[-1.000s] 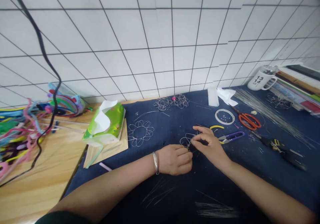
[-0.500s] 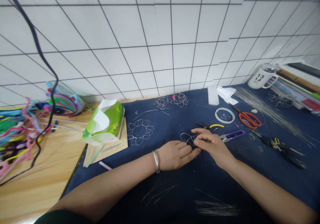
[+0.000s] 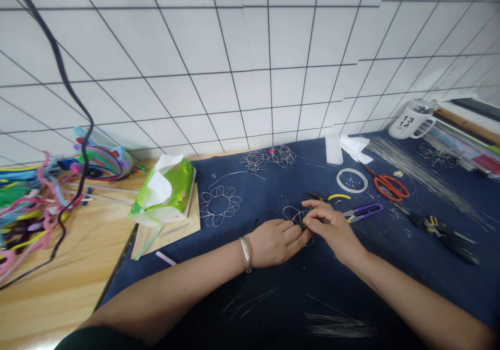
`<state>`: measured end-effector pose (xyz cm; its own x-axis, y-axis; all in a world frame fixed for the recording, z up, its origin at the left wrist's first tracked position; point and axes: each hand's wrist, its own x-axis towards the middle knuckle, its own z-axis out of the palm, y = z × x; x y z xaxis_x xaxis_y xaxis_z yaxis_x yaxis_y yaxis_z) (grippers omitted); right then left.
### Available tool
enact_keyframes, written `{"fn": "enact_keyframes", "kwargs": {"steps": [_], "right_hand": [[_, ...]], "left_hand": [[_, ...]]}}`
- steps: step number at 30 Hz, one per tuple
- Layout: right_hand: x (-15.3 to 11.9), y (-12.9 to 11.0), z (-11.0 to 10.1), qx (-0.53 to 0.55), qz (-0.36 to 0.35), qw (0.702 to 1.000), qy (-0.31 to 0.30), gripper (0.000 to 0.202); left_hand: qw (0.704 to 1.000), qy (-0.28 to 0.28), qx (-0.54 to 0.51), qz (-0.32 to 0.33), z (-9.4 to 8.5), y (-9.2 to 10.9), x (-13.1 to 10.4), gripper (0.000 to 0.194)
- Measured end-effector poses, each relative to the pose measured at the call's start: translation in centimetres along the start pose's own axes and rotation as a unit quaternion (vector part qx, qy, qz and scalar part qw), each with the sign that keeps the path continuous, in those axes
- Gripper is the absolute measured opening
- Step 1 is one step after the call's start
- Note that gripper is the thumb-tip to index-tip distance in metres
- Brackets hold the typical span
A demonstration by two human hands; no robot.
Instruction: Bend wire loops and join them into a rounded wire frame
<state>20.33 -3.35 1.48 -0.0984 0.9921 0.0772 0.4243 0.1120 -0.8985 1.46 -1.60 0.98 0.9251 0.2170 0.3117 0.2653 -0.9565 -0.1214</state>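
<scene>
Right hand [image 3: 332,228]: thumb and fingertips pinching thin looped wire [image 3: 289,212]. Left hand [image 3: 275,241]: fingers bent at same wire, grip hidden. Wire between both, over dark cloth-covered surface [image 3: 269,196]. Outward: petal-looped wire flower [image 3: 211,214], purple-handled snips [image 3: 369,211].

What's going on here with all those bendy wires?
A person has both bare hands on a small looped wire piece over a dark blue cloth. The right hand seems to pinch it; the left hand is right beside, but its fingertips' grip is hidden. A flower-shaped wire ring lies flat beside the green tissue pack. Purple-handled snips and a white round dish with small coloured bits lie beyond the right hand.
</scene>
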Motion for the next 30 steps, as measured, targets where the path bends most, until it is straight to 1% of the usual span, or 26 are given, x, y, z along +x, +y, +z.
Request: {"fn": "enact_keyframes", "kwargs": {"steps": [4,7,11,14,16,18,20,24,27,30], "right_hand": [[-0.2,-0.6,0.1,-0.084,-0.060,0.993,0.053,0.009],[-0.2,-0.6,0.3,-0.093,-0.057,0.992,0.067,0.009],[-0.2,0.0,0.4,-0.046,-0.014,0.997,0.053,0.011],[0.0,0.3,0.3,-0.028,-0.013,0.999,0.027,0.007],[0.1,0.4,0.0,-0.026,-0.027,0.999,0.003,0.007],[0.2,0.2,-0.3,-0.040,-0.061,0.997,-0.015,0.011],[0.4,0.1,-0.6,-0.072,-0.113,0.991,-0.017,0.015],[0.6,0.0,-0.7,-0.160,-0.203,0.966,0.013,0.014],[0.7,0.3,-0.6,-0.201,-0.245,0.948,0.031,0.014],[0.7,0.4,-0.7,-0.223,-0.270,0.936,0.038,0.016]], "left_hand": [[1.000,0.010,0.005,-0.006,0.2,0.0,-0.1,0.032],[1.000,0.006,0.007,-0.015,0.2,0.0,0.0,0.030],[0.999,-0.006,0.005,-0.033,0.1,0.0,0.0,0.027],[0.999,-0.001,0.005,-0.043,0.2,-0.1,-0.1,0.027],[0.999,0.007,0.005,-0.041,0.3,-0.2,-0.2,0.028],[0.999,0.015,0.006,-0.035,0.3,-0.3,-0.3,0.029],[0.999,0.023,0.007,-0.029,0.3,-0.3,-0.5,0.029],[0.999,0.024,0.007,-0.022,0.3,-0.3,-0.5,0.028],[1.000,0.020,0.008,-0.017,0.2,-0.3,-0.4,0.028],[1.000,0.024,0.011,-0.016,0.2,-0.3,-0.4,0.027]]}}
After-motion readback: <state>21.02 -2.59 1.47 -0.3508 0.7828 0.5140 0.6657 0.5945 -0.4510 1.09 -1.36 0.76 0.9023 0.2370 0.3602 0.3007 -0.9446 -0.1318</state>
